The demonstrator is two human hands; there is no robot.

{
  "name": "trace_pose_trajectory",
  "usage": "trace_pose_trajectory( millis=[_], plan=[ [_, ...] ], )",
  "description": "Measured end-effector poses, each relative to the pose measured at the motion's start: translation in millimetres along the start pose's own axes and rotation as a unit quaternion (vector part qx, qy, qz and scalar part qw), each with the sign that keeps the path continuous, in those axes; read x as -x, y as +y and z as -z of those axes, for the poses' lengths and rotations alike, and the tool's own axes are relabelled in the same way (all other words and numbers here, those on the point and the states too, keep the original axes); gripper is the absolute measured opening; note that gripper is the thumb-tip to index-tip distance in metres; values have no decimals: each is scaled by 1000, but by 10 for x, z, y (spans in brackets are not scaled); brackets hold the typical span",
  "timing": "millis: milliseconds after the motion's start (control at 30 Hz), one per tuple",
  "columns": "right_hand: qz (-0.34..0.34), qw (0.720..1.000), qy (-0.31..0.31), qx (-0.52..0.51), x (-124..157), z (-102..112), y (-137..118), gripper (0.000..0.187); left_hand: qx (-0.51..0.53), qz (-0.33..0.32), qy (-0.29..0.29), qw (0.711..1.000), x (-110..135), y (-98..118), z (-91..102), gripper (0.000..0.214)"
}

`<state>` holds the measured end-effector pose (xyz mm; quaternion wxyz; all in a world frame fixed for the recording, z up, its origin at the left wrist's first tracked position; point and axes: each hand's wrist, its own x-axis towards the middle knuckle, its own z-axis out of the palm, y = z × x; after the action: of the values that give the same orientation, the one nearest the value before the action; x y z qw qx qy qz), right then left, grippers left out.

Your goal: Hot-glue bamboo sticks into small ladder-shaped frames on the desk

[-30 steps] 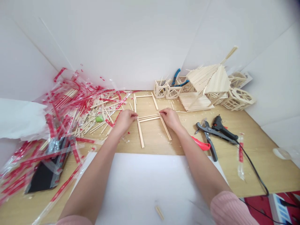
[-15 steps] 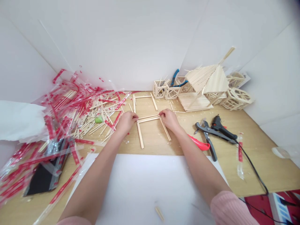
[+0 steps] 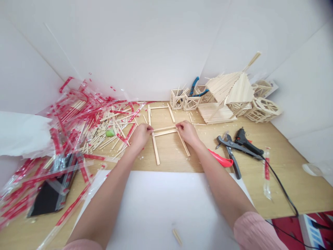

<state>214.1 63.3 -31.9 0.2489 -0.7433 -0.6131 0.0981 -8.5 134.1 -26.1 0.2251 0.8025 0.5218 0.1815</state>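
My left hand (image 3: 139, 136) pinches the left end of the crossbar sticks (image 3: 165, 131) of a flat wooden stick frame lying on the table. At the right end of the same crossbar, my right hand (image 3: 187, 132) is closed in a pinch. Two longer sticks run toward me from the crossbar: the left leg (image 3: 155, 150) and the right leg (image 3: 184, 144). A second three-sided stick frame (image 3: 160, 111) lies just behind.
Loose sticks and red-and-clear wrappers (image 3: 78, 118) are heaped at left, with a green bit (image 3: 110, 132). Stick cubes (image 3: 186, 100), a stick house (image 3: 229, 97), blue pliers (image 3: 195, 86), cutters (image 3: 229, 152) and a black glue gun (image 3: 247, 140) sit at right. White paper (image 3: 161, 205) lies near me.
Both hands have stayed at the crossbar ends, shifting only slightly; the frame's legs look a little straighter. The view moved a touch.
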Motion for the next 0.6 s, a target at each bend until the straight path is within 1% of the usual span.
trace_pose_trajectory(
  millis=[300, 467, 600],
  plan=[
    [4, 998, -31, 61, 29, 36, -21, 30, -34, -18, 4, 999, 48, 125, 32, 19],
    [9, 996, -38, 75, 38, 54, -24, 31, -31, -25, 2, 999, 50, 121, 27, 21],
    [15, 996, -40, 82, 37, 59, -12, 30, -26, -18, -13, 999, 41, 126, 33, 23]
  ],
)
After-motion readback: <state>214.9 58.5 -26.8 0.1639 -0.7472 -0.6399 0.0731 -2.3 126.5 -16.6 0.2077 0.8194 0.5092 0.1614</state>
